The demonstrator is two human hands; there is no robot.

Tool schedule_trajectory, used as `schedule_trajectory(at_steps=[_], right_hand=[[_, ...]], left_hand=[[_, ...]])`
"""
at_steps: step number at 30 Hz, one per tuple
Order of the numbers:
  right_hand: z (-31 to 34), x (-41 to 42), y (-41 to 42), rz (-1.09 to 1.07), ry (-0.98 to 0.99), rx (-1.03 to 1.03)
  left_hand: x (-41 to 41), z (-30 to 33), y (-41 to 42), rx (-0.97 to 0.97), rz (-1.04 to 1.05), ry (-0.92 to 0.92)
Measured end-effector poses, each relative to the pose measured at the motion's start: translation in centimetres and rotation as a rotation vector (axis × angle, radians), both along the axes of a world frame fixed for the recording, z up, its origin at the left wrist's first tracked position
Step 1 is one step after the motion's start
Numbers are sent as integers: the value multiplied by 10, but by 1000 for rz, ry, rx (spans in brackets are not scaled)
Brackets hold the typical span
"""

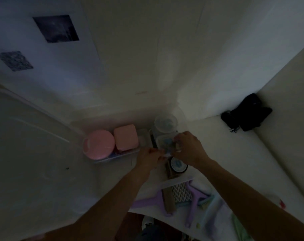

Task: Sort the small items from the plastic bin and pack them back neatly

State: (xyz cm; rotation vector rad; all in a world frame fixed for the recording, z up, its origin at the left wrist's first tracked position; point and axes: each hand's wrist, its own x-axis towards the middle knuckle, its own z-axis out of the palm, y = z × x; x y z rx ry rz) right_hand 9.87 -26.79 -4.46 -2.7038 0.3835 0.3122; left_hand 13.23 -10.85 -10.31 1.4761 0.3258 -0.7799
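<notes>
Left of your left hand (148,158), the clear plastic bin (102,160) holds a round pink case (100,144) and a square pink box (125,137). Your left hand pinches something small and pale; the dim light hides what. Just beside it, your right hand (188,150) curls its fingers over a small clear box (165,142) with blue contents. A round jar (165,123) stands beyond that hand.

We can't read a single word here: the round dark tin (178,165) below the hands carries a pale label, but its markings blur out in the dim light.
</notes>
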Motion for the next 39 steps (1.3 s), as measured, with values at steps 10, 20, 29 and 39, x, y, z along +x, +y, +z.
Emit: schedule_trajectory(at_steps=[10, 20, 29, 39], right_hand=[[-19, -2, -1, 263, -104, -291], [-3, -8, -17, 307, -40, -125], [-1, -9, -26, 345, -69, -174], [19, 18, -20, 150, -156, -53]], left_hand=[[10, -12, -10, 175, -38, -199], [10, -7, -3, 236, -139, -237], [24, -54, -1, 250, -134, -277], [45, 13, -19, 422, 15, -355]])
